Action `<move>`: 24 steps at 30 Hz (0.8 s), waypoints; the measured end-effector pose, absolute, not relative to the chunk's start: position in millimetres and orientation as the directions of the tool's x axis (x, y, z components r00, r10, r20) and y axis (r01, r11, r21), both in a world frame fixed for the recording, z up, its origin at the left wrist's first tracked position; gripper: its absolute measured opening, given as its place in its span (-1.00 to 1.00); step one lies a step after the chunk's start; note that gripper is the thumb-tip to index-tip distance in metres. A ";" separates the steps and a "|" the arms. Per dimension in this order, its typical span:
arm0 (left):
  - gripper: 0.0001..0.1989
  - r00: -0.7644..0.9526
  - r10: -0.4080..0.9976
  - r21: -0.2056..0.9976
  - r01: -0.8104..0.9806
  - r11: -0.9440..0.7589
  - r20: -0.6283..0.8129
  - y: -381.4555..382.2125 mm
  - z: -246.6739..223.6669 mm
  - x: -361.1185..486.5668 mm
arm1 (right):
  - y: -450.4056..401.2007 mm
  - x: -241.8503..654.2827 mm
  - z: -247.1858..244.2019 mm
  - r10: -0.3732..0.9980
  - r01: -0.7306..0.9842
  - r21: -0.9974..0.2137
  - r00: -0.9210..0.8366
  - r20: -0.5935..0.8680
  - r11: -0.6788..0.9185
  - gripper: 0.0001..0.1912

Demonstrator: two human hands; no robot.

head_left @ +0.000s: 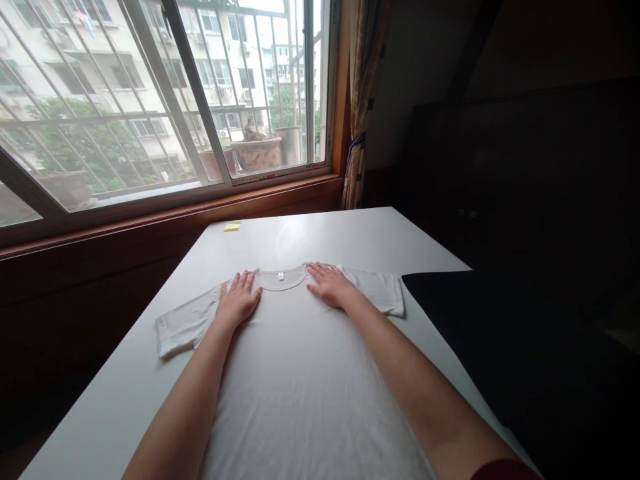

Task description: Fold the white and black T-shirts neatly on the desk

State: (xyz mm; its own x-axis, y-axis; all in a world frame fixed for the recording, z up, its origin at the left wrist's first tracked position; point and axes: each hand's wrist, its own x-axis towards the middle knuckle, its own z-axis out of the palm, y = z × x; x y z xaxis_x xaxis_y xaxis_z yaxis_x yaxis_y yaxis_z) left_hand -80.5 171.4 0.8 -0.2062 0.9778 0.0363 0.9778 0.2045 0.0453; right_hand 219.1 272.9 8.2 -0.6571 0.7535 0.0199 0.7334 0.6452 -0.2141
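Note:
A white short-sleeved T-shirt (295, 373) lies spread out on the white table (350, 233), its collar toward the far side and a small label inside the neck. My left hand (239, 300) rests flat on the shirt's left shoulder, fingers apart, just beside the collar. On the other side of the neckline, my right hand (329, 285) lies with fingers stretched over the right shoulder. Both sleeves extend outward past my hands, the left one slightly creased. The shirt's lower part runs out of the frame between my forearms.
A yellow sticky note (233, 227) is near the table's far left corner. Dark fabric (480, 320) covers the right edge. Beyond the table are a barred window (250, 87) and a tied curtain (356, 153).

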 end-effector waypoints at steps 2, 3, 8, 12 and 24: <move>-0.30 -0.206 0.978 0.045 0.978 0.204 0.036 172.4 0.6 -80.6 | 273.5 218.8 7.9 0.755 0.735 -0.212 -0.655 0.026 0.645 -0.24; -0.30 -0.206 0.978 0.044 0.978 0.204 0.036 172.7 0.6 -80.6 | 273.6 218.7 7.6 0.756 0.736 -0.211 -0.654 0.028 0.644 -0.24; -0.33 -0.207 0.977 0.038 0.978 0.205 0.055 173.3 4.8 -79.1 | 274.8 217.3 8.1 0.757 0.736 -0.199 -0.652 0.052 0.647 -0.27; -0.38 -0.194 0.974 0.022 0.981 0.192 0.119 165.8 16.8 -69.4 | 269.0 214.1 15.5 0.768 0.747 -0.184 -0.633 0.097 0.639 -0.33; -0.36 -0.147 0.988 -0.016 0.989 0.148 0.051 68.9 5.9 -41.8 | 183.7 254.8 2.0 0.750 0.731 -0.180 -0.657 0.079 0.659 -0.24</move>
